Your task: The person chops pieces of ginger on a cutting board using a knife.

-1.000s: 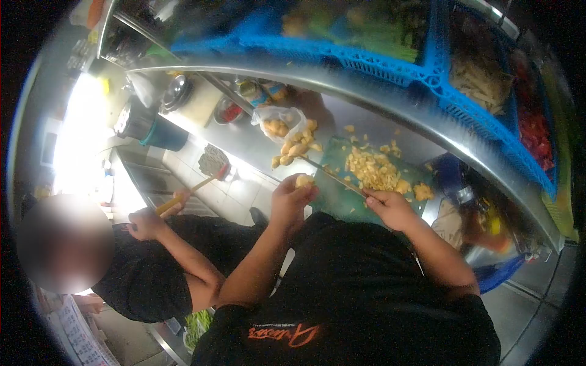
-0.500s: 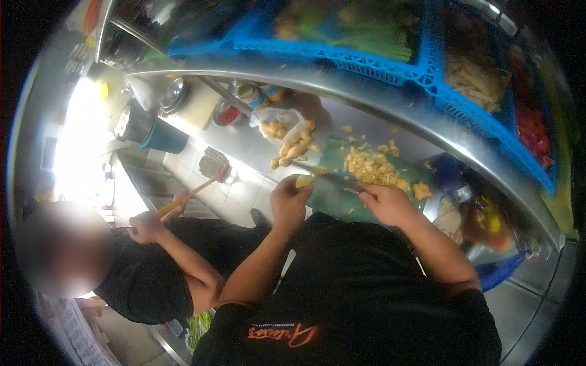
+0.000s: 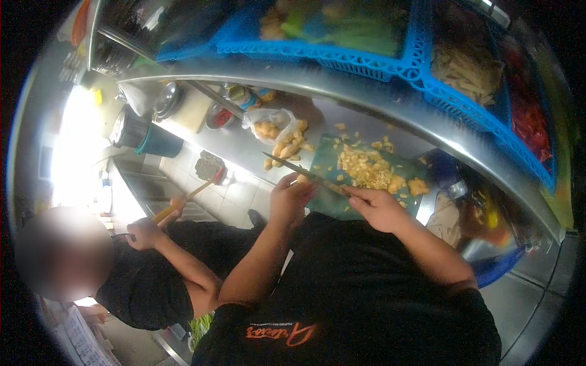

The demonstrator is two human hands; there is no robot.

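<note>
My left hand (image 3: 287, 204) is closed around a pale yellow piece of ginger (image 3: 302, 179), mostly hidden by the fingers. My right hand (image 3: 377, 209) grips a knife (image 3: 290, 165), whose long dark blade crosses over the ginger and points to the upper left. Below both hands lies a green cutting board (image 3: 325, 155) carrying a heap of chopped ginger (image 3: 366, 169). Knobbly larger chunks (image 3: 417, 186) sit at its right end. Several peeled ginger pieces (image 3: 285, 148) rest on the steel counter, left of the board, beside a white plastic bag (image 3: 282, 129) with more inside.
Blue baskets (image 3: 317, 53) of vegetables stand on a steel shelf (image 3: 342, 94) above the counter. A metal bowl (image 3: 220, 116) with red bits and cans (image 3: 240, 94) are farther left. Close on my left, a person (image 3: 146, 268) holds a mop (image 3: 210, 168) over the tiled floor.
The knife has swung up across the ginger, its blade showing more fully. My right hand has shifted slightly left. My left fingers now cover more of the piece.
</note>
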